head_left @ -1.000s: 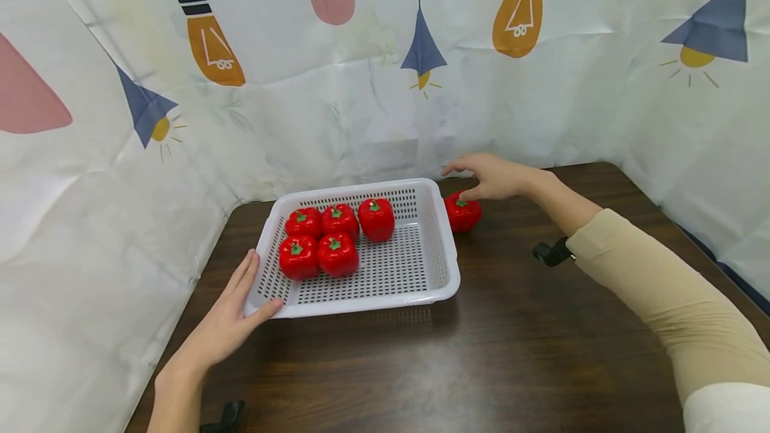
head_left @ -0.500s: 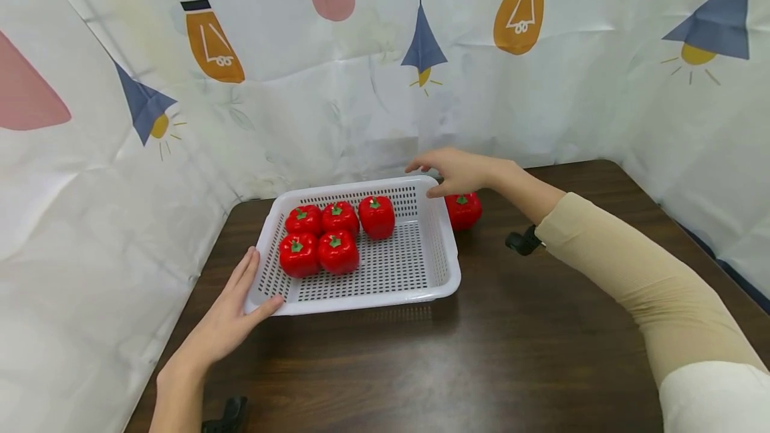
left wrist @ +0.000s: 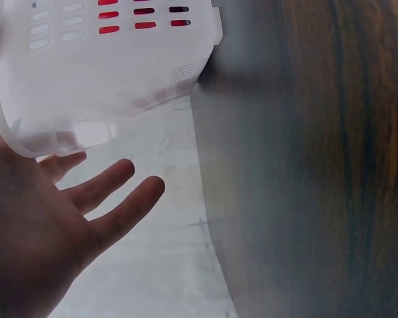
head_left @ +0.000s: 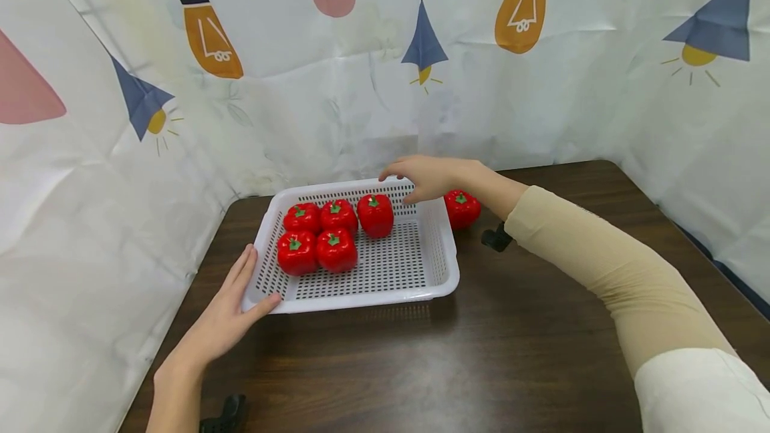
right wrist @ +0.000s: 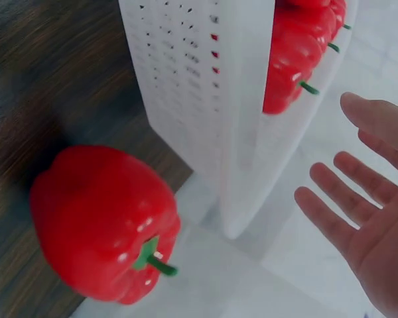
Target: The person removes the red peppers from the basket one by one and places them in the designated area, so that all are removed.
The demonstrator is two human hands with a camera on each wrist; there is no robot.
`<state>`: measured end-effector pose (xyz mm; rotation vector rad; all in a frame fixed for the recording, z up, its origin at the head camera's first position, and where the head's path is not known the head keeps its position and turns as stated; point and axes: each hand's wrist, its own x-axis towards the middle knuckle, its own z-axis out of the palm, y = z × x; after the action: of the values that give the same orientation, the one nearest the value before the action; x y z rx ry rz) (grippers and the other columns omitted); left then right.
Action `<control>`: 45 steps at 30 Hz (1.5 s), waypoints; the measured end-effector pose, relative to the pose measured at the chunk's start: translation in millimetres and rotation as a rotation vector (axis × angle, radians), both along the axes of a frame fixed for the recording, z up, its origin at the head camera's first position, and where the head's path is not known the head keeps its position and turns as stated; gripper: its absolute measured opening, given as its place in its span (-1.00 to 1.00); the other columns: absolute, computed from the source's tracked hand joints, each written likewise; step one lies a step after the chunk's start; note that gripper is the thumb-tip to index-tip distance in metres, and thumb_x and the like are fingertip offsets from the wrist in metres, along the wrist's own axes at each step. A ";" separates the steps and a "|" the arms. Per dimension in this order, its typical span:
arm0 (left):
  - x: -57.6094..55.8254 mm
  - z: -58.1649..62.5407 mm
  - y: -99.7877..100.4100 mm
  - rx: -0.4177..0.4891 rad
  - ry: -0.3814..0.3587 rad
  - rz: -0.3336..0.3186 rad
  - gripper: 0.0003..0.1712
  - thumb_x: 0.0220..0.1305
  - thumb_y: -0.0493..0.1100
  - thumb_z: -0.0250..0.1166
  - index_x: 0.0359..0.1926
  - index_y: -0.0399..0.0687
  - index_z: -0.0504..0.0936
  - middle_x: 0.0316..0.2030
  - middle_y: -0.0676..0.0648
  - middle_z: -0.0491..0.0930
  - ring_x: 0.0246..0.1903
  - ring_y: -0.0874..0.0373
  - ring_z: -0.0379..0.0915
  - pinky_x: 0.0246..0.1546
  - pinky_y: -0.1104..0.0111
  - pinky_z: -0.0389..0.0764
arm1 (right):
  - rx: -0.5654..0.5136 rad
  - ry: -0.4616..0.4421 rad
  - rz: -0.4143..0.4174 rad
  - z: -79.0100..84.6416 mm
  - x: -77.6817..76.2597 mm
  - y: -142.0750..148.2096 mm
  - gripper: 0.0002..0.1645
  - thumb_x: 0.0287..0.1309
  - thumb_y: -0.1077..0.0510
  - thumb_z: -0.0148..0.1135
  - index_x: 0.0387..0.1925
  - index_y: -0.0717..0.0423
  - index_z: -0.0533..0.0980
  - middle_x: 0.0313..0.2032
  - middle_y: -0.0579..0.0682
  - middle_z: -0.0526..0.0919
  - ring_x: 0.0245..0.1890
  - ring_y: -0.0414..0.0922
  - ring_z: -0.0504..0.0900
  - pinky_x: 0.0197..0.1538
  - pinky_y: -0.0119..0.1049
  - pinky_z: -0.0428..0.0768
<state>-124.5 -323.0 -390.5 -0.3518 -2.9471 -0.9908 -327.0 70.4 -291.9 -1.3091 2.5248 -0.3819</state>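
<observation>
Left hand at near left corner of basket, fingers straight along left end, thumb at near rim. Right hand over basket's far right corner, fingers spaced, gripping nothing. Hands well apart. Five red peppers inside basket, toward left: three in far row, two in near row. Sixth pepper on table, just beside basket's right end, stem up. Behind, white sheet printed with lamps, bulbs.
</observation>
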 end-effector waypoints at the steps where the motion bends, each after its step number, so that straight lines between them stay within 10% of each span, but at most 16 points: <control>1: 0.0 0.2 0.0 0.001 -0.002 0.000 0.14 0.38 0.13 0.34 0.65 -0.06 -0.21 0.64 -0.10 -0.32 0.49 -0.38 -0.12 0.24 -0.38 0.22 | 0.005 -0.005 0.004 0.0 0.0 -2.9 -0.28 0.28 0.14 0.39 0.42 0.12 0.39 0.40 0.09 0.40 0.31 0.08 0.44 0.30 -0.03 0.47; 45: -0.3 -3.9 -1.4 0.004 -0.006 0.008 0.16 0.37 0.14 0.34 0.65 -0.04 -0.23 0.64 -0.08 -0.33 0.49 -0.36 -0.12 0.24 -0.37 0.25 | 0.255 -0.111 -0.035 -24.4 -4.5 -70.4 -0.11 0.27 0.13 0.40 0.54 0.01 0.21 0.35 0.04 0.37 0.27 -0.05 0.39 0.20 -0.16 0.56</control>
<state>-124.8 -324.4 -394.4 -0.3366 -2.9487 -0.9991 -331.5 0.0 -316.4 -1.1173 2.4130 -0.1291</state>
